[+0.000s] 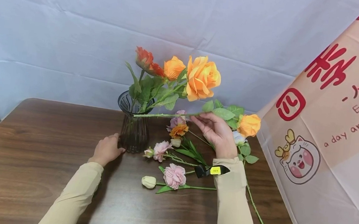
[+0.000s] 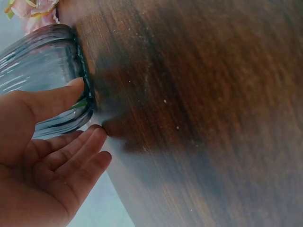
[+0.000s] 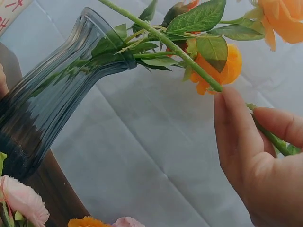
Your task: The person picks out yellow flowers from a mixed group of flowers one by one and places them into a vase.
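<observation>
My right hand (image 1: 214, 130) pinches the green stem (image 3: 189, 61) of an orange rose (image 1: 249, 124) between thumb and fingertips. The stem lies nearly level, its cut end just in front of the rim of a dark ribbed glass vase (image 1: 135, 133). Low on the vase's left side, my left hand (image 1: 108, 150) holds its base, thumb across the front and fingers round the side (image 2: 71, 156). Inside the vase stand red-orange flowers (image 1: 145, 58), a smaller orange rose (image 1: 173, 68) and a large orange rose (image 1: 202, 78), leaning right.
On the brown wooden table (image 1: 37, 150), several loose flowers lie right of the vase, among them pink blooms (image 1: 175, 176), a white tulip (image 1: 148, 182) and an orange flower (image 1: 178, 130). White cloth (image 1: 93, 42) hangs behind; a printed banner (image 1: 329, 102) borders the right side.
</observation>
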{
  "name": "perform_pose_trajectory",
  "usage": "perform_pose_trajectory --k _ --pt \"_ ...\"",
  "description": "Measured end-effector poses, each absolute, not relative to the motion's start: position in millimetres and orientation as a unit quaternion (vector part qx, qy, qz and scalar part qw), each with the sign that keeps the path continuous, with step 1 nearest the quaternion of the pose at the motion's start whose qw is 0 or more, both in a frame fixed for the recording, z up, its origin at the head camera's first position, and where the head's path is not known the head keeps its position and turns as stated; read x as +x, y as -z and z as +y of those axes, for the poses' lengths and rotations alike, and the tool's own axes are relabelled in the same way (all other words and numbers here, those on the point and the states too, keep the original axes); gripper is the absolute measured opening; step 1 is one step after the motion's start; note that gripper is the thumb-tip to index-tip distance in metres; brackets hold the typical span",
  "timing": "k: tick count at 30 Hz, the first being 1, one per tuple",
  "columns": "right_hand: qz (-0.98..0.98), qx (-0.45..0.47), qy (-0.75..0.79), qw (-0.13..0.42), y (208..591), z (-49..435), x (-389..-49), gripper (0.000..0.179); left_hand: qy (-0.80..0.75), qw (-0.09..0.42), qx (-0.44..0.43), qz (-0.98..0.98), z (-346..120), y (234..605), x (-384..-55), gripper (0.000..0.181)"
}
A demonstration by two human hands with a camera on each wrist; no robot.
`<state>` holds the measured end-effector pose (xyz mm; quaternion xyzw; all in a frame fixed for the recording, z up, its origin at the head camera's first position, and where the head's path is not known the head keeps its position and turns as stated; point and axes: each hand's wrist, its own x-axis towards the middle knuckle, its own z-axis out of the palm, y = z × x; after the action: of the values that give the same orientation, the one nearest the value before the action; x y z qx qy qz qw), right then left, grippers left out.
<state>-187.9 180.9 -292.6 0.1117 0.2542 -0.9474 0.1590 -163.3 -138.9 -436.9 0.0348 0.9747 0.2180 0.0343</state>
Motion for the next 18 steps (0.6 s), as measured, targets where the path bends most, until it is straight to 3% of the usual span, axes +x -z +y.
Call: perform_pose_trajectory --k 16,18 --pt "0.261 0.115 0.949 0.137 289.4 175.3 -190.9 0.013 -0.218 0.040 0.033 0.974 -139.3 437.6 -163.6 0.059" --pt "0.267 0.107 0.948 0.137 288.8 174.3 -190.8 0.020 -0.219 0.040 0.033 0.974 -138.9 436.5 -163.3 0.059"
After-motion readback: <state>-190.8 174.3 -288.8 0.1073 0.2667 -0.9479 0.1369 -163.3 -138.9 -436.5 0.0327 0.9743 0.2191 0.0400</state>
